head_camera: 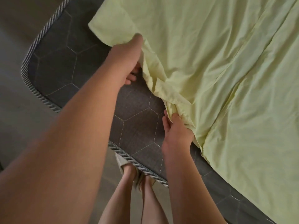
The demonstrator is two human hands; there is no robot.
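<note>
Head view: steep downward look, close over mattress [68, 50] corner.

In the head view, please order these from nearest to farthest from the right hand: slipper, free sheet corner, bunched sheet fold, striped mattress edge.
1. Bunched sheet fold: inside the grip of the right hand.
2. Striped mattress edge: just lower left of the wrist.
3. Slipper: on the floor, partly under that edge.
4. Free sheet corner: far upper left, on the mattress.
</note>
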